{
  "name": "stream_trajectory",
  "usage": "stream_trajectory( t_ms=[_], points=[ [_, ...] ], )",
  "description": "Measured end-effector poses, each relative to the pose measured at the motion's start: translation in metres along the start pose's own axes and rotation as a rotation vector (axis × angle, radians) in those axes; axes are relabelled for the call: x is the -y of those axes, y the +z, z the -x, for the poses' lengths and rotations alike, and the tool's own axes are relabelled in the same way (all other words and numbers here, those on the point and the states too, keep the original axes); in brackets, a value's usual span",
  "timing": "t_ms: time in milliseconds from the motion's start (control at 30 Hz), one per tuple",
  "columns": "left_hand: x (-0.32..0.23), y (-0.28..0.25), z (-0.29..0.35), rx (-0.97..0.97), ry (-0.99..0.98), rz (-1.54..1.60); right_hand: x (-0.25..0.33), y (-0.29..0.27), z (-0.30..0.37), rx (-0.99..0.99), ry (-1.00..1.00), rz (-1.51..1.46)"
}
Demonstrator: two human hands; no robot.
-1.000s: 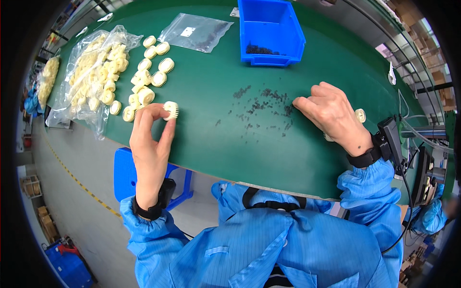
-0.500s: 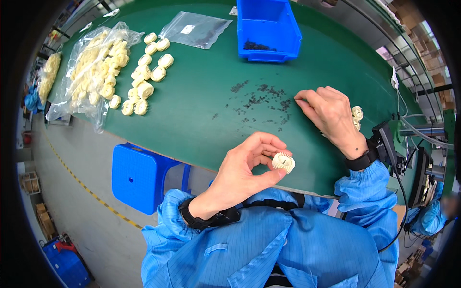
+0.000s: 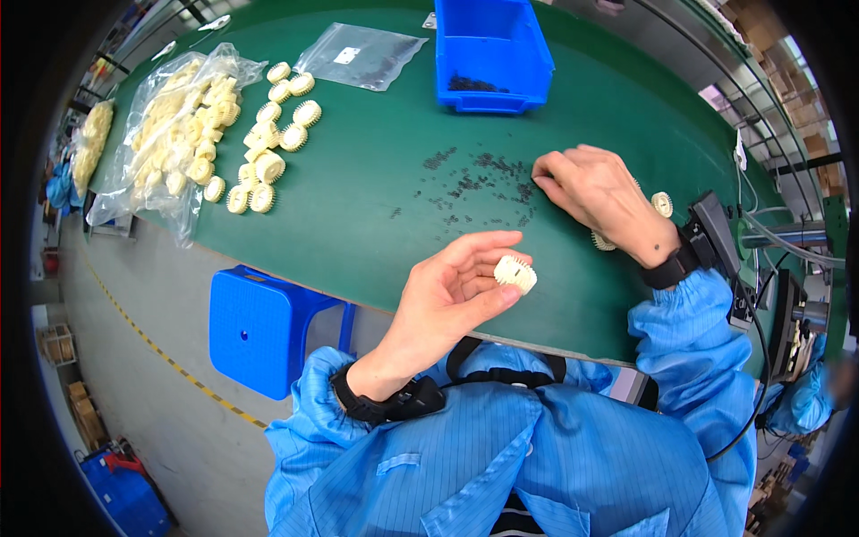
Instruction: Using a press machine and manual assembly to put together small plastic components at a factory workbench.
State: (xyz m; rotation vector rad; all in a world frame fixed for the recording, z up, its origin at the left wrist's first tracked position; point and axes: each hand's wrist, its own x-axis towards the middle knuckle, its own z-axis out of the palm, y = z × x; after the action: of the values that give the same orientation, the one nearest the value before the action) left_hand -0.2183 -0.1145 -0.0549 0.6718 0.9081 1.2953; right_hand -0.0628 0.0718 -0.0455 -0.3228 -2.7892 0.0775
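My left hand (image 3: 452, 288) grips a cream plastic gear (image 3: 515, 274) between thumb and fingers above the front edge of the green table. A dark slot shows on the gear's face. My right hand (image 3: 598, 192) is closed in a pinch at the right side of a scatter of tiny black parts (image 3: 474, 183); whatever sits between its fingertips is too small to make out. Another cream gear (image 3: 661, 204) lies just right of that hand, and others are partly hidden beneath it.
A blue bin (image 3: 494, 100) holding black parts stands at the back. Left of it lies a clear zip bag (image 3: 358, 61). Several loose gears (image 3: 268, 167) lie beside a plastic bag of gears (image 3: 174, 125). A blue stool (image 3: 255, 331) stands at the table's front.
My right hand has shifted slightly left, closer to the black parts. My left hand has moved a little up and left, and the gear in it has turned.
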Motion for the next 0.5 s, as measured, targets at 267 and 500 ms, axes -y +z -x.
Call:
stream_trajectory(
  t_ms=[267, 500],
  points=[
    [0.001, 0.000, -0.009, -0.020, 0.082, -0.056, 0.028, -0.023, 0.010, 0.061, 0.818, -0.716],
    [0.004, 0.006, -0.018, -0.065, 0.130, -0.151, 0.035, -0.014, 0.019, 0.026, 0.916, -0.862]
  ],
)
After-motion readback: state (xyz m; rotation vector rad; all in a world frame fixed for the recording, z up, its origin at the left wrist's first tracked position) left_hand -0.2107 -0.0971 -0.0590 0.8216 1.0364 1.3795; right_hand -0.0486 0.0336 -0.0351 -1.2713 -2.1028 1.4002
